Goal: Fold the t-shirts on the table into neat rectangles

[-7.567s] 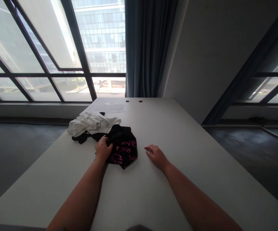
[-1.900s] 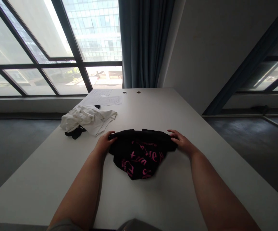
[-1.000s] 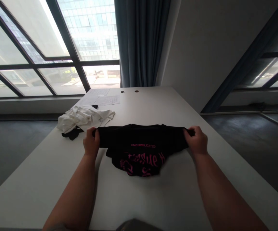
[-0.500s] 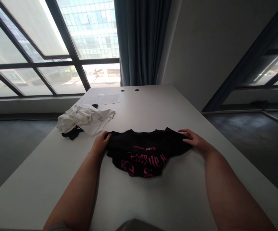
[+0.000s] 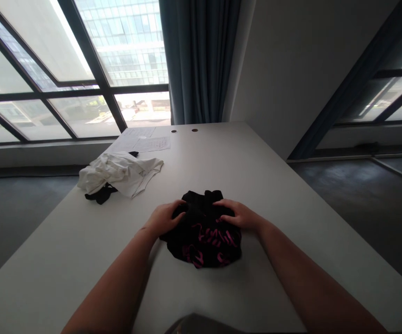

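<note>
A black T-shirt [image 5: 201,250] with pink lettering lies bunched on the white table [image 5: 221,157], its print creased and partly lost in the folds. My left hand [image 5: 169,217] grips its left side, with thumb and fingers curled into the cloth. On the opposite side, my right hand [image 5: 237,214] has its fingers over the upper part of the shirt and holds the gathered fabric. The cloth under both palms is hidden.
A crumpled white garment [image 5: 120,171] lies at the table's left edge, with a black piece of cloth [image 5: 100,194] partly under it. Behind it are paper sheets [image 5: 154,144] and two round holes in the tabletop. Windows and a blue curtain [image 5: 201,60] stand beyond.
Both hands have moved inward from the shirt's outer ends. The shirt, spread wide before, is now bunched into a narrower heap between them.
</note>
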Demonstrator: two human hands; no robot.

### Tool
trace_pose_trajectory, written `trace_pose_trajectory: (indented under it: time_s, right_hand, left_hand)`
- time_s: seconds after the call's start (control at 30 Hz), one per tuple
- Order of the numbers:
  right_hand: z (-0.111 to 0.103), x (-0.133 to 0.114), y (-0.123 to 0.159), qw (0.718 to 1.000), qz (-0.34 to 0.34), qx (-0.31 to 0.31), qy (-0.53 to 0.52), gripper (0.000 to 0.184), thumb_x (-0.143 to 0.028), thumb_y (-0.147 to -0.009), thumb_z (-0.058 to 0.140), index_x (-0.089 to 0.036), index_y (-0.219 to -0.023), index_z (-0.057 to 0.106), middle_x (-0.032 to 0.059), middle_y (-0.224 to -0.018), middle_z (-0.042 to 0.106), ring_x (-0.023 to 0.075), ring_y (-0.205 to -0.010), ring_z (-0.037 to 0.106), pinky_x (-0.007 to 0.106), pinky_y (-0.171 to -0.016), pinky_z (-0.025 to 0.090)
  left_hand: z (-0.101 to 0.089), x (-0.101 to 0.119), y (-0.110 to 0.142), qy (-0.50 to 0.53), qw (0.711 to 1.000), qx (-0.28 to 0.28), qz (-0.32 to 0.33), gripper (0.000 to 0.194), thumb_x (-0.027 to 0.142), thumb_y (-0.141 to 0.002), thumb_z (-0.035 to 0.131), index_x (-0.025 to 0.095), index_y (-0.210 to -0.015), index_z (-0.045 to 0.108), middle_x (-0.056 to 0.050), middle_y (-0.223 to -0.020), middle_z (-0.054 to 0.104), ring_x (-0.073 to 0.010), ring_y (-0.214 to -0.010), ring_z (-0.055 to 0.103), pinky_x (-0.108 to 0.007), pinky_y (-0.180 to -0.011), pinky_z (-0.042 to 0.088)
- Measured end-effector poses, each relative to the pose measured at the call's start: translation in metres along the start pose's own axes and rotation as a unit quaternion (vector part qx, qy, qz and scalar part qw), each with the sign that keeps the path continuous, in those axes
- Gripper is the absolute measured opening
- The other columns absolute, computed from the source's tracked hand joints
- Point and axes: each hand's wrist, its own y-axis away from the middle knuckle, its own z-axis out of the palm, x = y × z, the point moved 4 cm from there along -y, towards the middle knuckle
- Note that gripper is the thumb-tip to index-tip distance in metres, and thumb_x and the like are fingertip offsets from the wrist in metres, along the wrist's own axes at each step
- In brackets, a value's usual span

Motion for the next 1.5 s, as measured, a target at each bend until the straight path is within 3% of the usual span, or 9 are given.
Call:
trace_pose_trajectory:
  time_s: [0.27, 0.33, 0.43, 0.57, 0.8, 1.03, 1.23, 1.4, 1.5]
  right_hand:
    - [-0.027, -0.009, 0.037, 0.965, 0.059, -0.173, -0.191, 0.037, -0.057, -0.076, 0.079, -0.02, -0.078, 0.079, 0.0067, -0.079, 0.076, 0.0239, -0.077, 0.073, 0.037, -0.077, 0.06]
    - [-0.058, 0.004, 0.051, 0.971, 0.051, -0.003, -0.233, 0.043, -0.063, -0.071, 0.08, -0.021, -0.064, 0.07, 0.0074, -0.072, 0.071, 0.0235, -0.065, 0.069, 0.038, -0.065, 0.059]
    - [-0.099, 0.031, 0.071, 0.926, 0.051, 0.318, -0.198, 0.039, -0.063, -0.077, 0.071, -0.025, -0.071, 0.064, 0.0068, -0.079, 0.07, 0.0251, -0.067, 0.066, 0.043, -0.064, 0.057]
    - [-0.11, 0.051, 0.065, 0.9, 0.062, 0.429, 0.044, 0.018, -0.043, -0.084, 0.064, -0.025, -0.083, 0.069, 0.0059, -0.089, 0.071, 0.0271, -0.086, 0.068, 0.047, -0.087, 0.055]
    - [-0.074, 0.078, 0.031, 0.915, 0.081, 0.245, 0.309, 0.036, -0.028, -0.086, 0.059, -0.021, -0.118, 0.073, 0.0139, -0.124, 0.066, 0.0319, -0.119, 0.06, 0.05, -0.109, 0.046]
    - [-0.082, 0.104, 0.043, 0.895, 0.203, 0.178, 0.354, 0.037, -0.028, -0.087, 0.062, -0.024, -0.123, 0.071, 0.0102, -0.117, 0.072, 0.0289, -0.104, 0.066, 0.042, -0.095, 0.051]
    - [-0.084, 0.059, 0.036, 0.875, 0.094, 0.289, 0.376, 0.019, -0.029, -0.09, 0.06, -0.021, -0.103, 0.071, 0.0124, -0.109, 0.068, 0.0297, -0.104, 0.061, 0.044, -0.098, 0.048]
    - [-0.033, 0.024, 0.004, 0.939, -0.035, 0.088, 0.329, 0.034, -0.033, -0.1, 0.05, -0.022, -0.073, 0.067, 0.0061, -0.077, 0.066, 0.0223, -0.078, 0.061, 0.038, -0.084, 0.052]
    - [-0.018, 0.03, -0.012, 0.952, -0.035, 0.075, 0.295, 0.031, -0.032, -0.1, 0.049, -0.021, -0.089, 0.076, 0.0088, -0.096, 0.074, 0.024, -0.093, 0.068, 0.04, -0.093, 0.053]
  left_hand:
    - [-0.005, 0.026, 0.025, 0.3, 0.917, -0.259, 0.033, 0.041, 0.05, -0.085, 0.074, 0.025, -0.116, 0.075, -0.004, -0.087, 0.076, -0.0195, -0.07, 0.07, -0.028, -0.062, 0.054]
    - [-0.013, 0.009, 0.021, 0.366, 0.914, -0.176, -0.01, 0.048, 0.053, -0.084, 0.074, 0.023, -0.121, 0.07, -0.005, -0.086, 0.073, -0.0178, -0.066, 0.067, -0.027, -0.057, 0.052]
    - [-0.036, -0.032, 0.014, 0.37, 0.918, 0.13, -0.059, 0.046, 0.049, -0.087, 0.068, 0.024, -0.124, 0.062, -0.004, -0.093, 0.071, -0.0183, -0.075, 0.068, -0.029, -0.066, 0.056]
    - [-0.058, -0.069, 0.018, 0.152, 0.905, 0.394, -0.058, 0.024, 0.037, -0.093, 0.058, 0.024, -0.112, 0.064, -0.008, -0.118, 0.067, -0.0243, -0.114, 0.064, -0.041, -0.104, 0.05]
    - [-0.023, -0.055, -0.002, -0.117, 0.974, 0.191, -0.025, 0.031, 0.032, -0.096, 0.056, 0.025, -0.123, 0.069, -0.01, -0.142, 0.062, -0.0322, -0.135, 0.052, -0.053, -0.117, 0.036]
    - [0.015, -0.031, -0.005, -0.18, 0.983, 0.009, -0.025, 0.044, 0.043, -0.101, 0.051, 0.03, -0.141, 0.062, -0.007, -0.152, 0.057, -0.0298, -0.139, 0.051, -0.048, -0.113, 0.041]
    - [0.019, -0.045, -0.009, -0.193, 0.977, 0.006, -0.094, 0.047, 0.045, -0.104, 0.043, 0.033, -0.148, 0.056, -0.006, -0.161, 0.047, -0.0295, -0.148, 0.04, -0.049, -0.115, 0.037]
    - [0.012, -0.037, -0.026, -0.203, 0.973, 0.037, -0.101, 0.044, 0.047, -0.103, 0.042, 0.028, -0.134, 0.069, -0.01, -0.145, 0.06, -0.0332, -0.133, 0.052, -0.051, -0.108, 0.041]
    - [0.019, -0.027, -0.049, -0.175, 0.984, -0.017, -0.041, 0.042, 0.048, -0.101, 0.047, 0.028, -0.13, 0.07, -0.008, -0.139, 0.064, -0.0305, -0.126, 0.057, -0.048, -0.107, 0.043]
